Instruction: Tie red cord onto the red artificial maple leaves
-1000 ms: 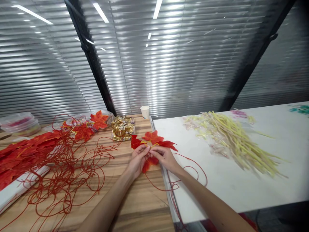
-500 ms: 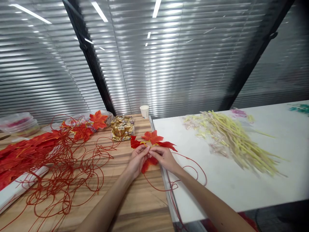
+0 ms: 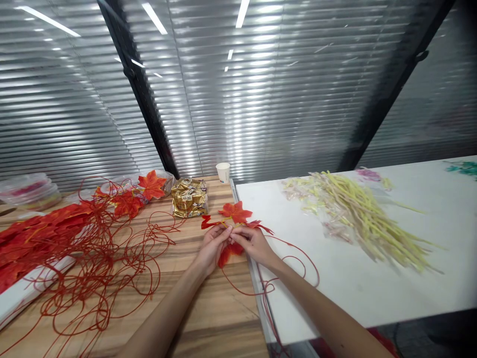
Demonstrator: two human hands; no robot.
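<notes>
My left hand (image 3: 213, 246) and my right hand (image 3: 254, 243) meet fingertip to fingertip above the seam between two tables. Both are closed in a pinch on a small cluster of red artificial maple leaves (image 3: 235, 212). One leaf points away from me, others stick out to the left and right, and another hangs below my fingers. The stems at the pinch are mostly hidden by my fingers. A thin red cord (image 3: 238, 290) runs from beneath the hands, loops over the white tabletop and drops past the front edge.
A large tangle of red cord (image 3: 100, 268) and a pile of red leaves (image 3: 33, 233) cover the wooden table's left. Gold wrapped packets (image 3: 189, 198) and a paper cup (image 3: 223, 172) stand behind my hands. Yellow-green stems (image 3: 365, 219) lie on the white table (image 3: 335, 293).
The left and right leaves of the cluster have turned and now look narrower. Both hands keep their place and their pinch.
</notes>
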